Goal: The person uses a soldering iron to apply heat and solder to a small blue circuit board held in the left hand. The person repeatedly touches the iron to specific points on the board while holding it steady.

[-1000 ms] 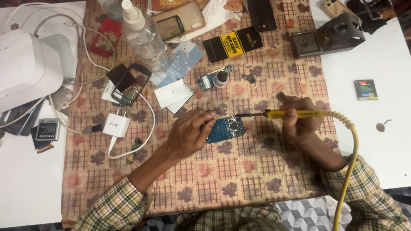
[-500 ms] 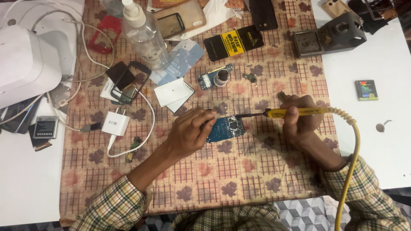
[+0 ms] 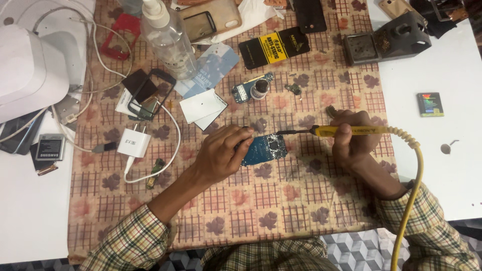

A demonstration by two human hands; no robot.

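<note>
Left hand [image 3: 221, 153] pinching blue circuit board [image 3: 264, 149] at centre of checked cloth on worktop [image 3: 452, 150], right hand [image 3: 351, 143] at three o'clock gripping yellow soldering iron [image 3: 351, 131], tip on board's upper edge, white charger [image 3: 133, 142] at nine o'clock

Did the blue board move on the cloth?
No. The blue board lies on the same squares of the cloth as before, just below the white cards, under the left hand.
</note>
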